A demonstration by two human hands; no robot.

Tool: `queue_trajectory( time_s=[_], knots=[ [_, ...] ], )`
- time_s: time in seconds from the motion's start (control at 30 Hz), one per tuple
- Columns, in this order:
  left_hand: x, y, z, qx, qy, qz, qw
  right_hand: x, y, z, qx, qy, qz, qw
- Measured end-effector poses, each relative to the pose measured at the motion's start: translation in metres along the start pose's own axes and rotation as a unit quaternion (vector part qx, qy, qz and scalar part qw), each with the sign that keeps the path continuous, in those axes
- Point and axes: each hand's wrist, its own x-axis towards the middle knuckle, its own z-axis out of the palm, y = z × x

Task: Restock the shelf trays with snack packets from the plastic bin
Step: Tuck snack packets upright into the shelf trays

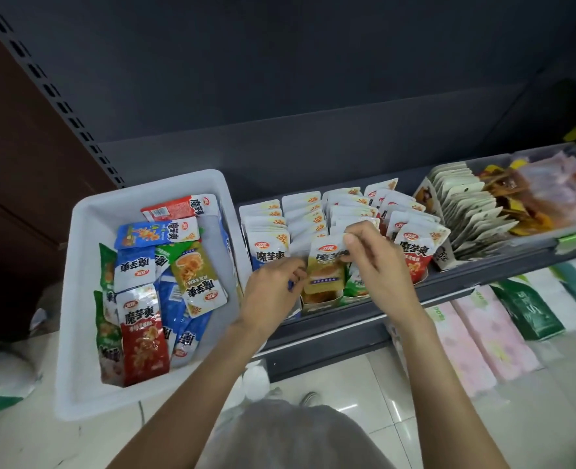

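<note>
Both hands at the shelf tray (323,304) — right hand (378,262) and left hand (273,287) each pinch the yellow packet (325,269), grip closed on its edges.

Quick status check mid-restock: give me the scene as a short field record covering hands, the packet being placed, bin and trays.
left hand: fingers curled at the left edge of the yellow packet
right hand: pinching the packet's top right corner
yellow packet: upright, at the front of its row in the shelf trays
shelf trays: rows of upright packets, blue at left, red at right
plastic bin: white, left of the trays, with loose red, blue, green and yellow packets lying in it
lower shelf: pink and green packs
</note>
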Motion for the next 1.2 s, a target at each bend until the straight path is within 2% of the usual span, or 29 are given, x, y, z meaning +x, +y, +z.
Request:
queue_trajectory(
  time_s=[0.37,0.43,0.53,0.6,0.67,0.77,0.87,1.03,1.2],
  knots=[
    [-0.003,-0.007,-0.009,-0.035,0.062,-0.035,0.997,0.010,-0.007,0.013,-0.067,-0.062,-0.023,0.996],
    [-0.003,-0.010,-0.010,-0.046,0.033,-0.045,0.997,0.009,-0.008,0.012,-0.070,-0.068,-0.037,0.995],
    [-0.007,-0.012,-0.010,-0.014,-0.064,-0.050,0.997,0.004,0.000,0.015,-0.096,-0.079,-0.033,0.992],
    [-0.007,-0.010,-0.011,0.010,-0.109,-0.038,0.993,0.001,0.004,0.017,-0.110,-0.080,-0.001,0.991],
    [-0.005,-0.009,-0.012,0.001,-0.122,-0.037,0.992,0.001,0.005,0.019,-0.116,-0.061,0.030,0.991],
    [-0.001,-0.007,-0.012,0.009,-0.109,-0.045,0.993,0.006,0.001,0.022,-0.147,-0.012,0.022,0.989],
    [0.002,-0.008,-0.011,0.020,-0.074,-0.056,0.996,0.016,0.000,0.021,-0.285,0.034,-0.049,0.957],
    [0.004,-0.009,-0.010,0.038,-0.022,-0.043,0.998,0.027,0.005,0.010,-0.347,-0.009,-0.099,0.933],
    [0.007,-0.013,-0.002,0.099,0.030,-0.011,0.995,0.025,0.003,0.004,-0.334,-0.026,-0.113,0.935]
  ],
)
